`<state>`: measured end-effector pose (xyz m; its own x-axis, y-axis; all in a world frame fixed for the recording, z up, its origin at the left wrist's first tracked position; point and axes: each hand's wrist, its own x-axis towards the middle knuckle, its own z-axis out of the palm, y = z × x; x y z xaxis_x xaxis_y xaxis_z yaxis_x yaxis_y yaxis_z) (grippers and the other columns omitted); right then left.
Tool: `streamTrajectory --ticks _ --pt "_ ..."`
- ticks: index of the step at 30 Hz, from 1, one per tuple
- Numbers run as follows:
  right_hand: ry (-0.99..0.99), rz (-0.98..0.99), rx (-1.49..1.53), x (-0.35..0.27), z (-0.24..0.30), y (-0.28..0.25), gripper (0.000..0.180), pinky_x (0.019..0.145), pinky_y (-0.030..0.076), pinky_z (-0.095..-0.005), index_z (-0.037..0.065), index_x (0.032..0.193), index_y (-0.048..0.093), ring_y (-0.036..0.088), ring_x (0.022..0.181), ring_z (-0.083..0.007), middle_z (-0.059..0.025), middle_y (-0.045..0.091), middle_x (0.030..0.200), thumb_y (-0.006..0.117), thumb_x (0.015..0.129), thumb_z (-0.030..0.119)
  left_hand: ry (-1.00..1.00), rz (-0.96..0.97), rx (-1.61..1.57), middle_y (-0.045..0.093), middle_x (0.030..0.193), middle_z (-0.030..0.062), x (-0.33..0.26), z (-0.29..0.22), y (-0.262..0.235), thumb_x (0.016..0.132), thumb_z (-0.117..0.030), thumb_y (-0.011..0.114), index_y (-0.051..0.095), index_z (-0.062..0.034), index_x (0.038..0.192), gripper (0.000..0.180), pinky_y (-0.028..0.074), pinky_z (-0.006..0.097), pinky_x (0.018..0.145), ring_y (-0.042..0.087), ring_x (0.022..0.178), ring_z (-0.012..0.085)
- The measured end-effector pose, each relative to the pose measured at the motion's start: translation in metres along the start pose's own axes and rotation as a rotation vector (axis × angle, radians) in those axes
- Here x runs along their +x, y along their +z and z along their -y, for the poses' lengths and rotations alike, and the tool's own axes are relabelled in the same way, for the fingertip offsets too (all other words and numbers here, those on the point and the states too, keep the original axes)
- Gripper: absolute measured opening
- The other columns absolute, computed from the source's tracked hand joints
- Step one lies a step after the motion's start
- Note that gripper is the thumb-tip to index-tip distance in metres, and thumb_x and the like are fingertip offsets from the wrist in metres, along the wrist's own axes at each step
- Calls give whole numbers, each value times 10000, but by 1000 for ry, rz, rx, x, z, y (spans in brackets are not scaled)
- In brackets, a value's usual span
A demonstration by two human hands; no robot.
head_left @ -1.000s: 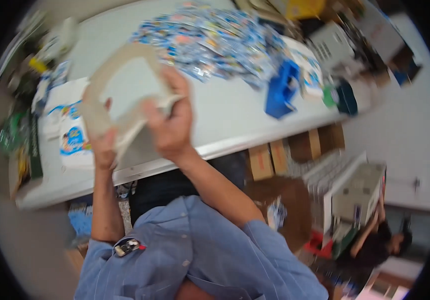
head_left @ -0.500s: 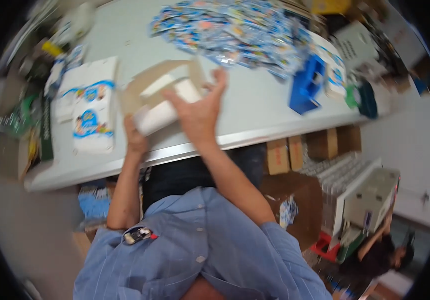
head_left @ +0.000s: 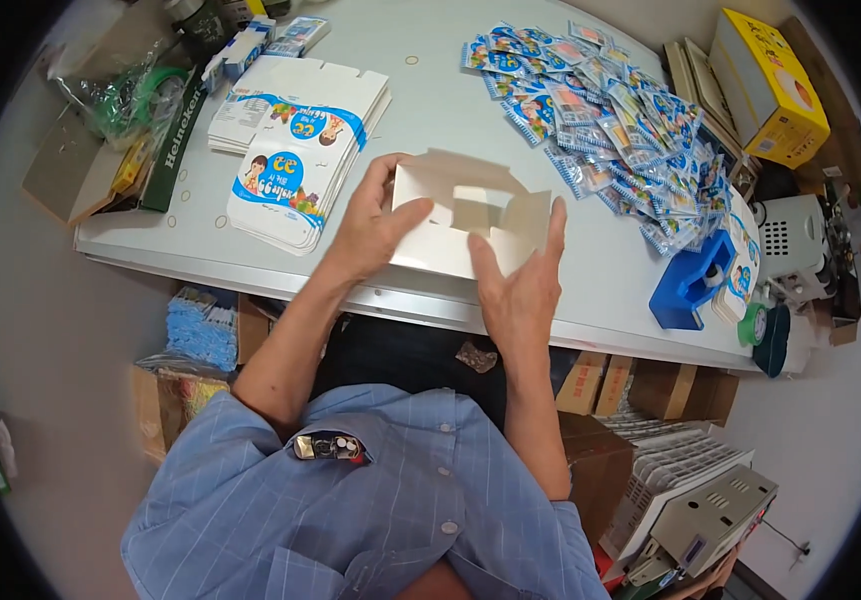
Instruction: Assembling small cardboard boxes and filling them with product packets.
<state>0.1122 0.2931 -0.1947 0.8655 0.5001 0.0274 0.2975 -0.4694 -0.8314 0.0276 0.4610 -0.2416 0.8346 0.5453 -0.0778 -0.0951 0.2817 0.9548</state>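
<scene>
A small white cardboard box [head_left: 465,215], half folded with its flaps open, sits between both hands above the near edge of the white table [head_left: 430,90]. My left hand [head_left: 370,225] grips its left end, thumb laid over the top. My right hand [head_left: 518,285] holds its right end, fingers up along the side flap. Left of the hands lies a stack of flat, unfolded printed cartons [head_left: 300,150]. Farther right a heap of small blue sachets [head_left: 610,110] spreads over the table.
A blue tape dispenser [head_left: 690,285] stands at the table's right edge next to tape rolls [head_left: 755,325]. A yellow box [head_left: 770,85] sits far right. Bags and cartons [head_left: 115,110] crowd the far left. Cardboard boxes [head_left: 640,385] and stacked flat cartons [head_left: 690,470] lie under and beside the table.
The box has come down from in front of me toward the table's near edge and has been turned. Both hands have shifted their hold on it.
</scene>
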Motion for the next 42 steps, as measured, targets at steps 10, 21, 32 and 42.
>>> streamTrajectory --ticks 10,21,32,42 --pt "44 210 650 46 -49 -24 760 1116 355 -404 40 1576 245 456 1350 -318 -223 399 1526 529 990 432 -93 27 95 573 1269 143 4 -3 3 853 -124 714 408 2 1396 636 455 315 1005 567 1167 198" --pt "-222 199 149 51 -35 -2 564 1130 365 -396 22 1387 530 467 1368 -331 -215 460 1496 682 855 130 270 -31 -17 588 1214 126 4 24 -2 834 -84 789 632 -30 1207 409 457 301 998 549 1196 197" --pt "-109 290 295 60 -45 -8 279 1078 393 -415 57 932 596 533 1282 -344 -249 519 1420 803 782 167 49 56 307 580 1328 179 0 -10 4 878 -130 739 609 -3 1251 415 464 343 979 581 1190 240" --pt "-102 156 376 50 -53 -10 516 1055 403 -388 -1 1249 477 529 1242 -285 -227 546 1329 722 910 300 -134 58 534 666 1149 238 4 -18 6 949 -478 591 536 19 1370 654 490 330 881 652 1059 273"
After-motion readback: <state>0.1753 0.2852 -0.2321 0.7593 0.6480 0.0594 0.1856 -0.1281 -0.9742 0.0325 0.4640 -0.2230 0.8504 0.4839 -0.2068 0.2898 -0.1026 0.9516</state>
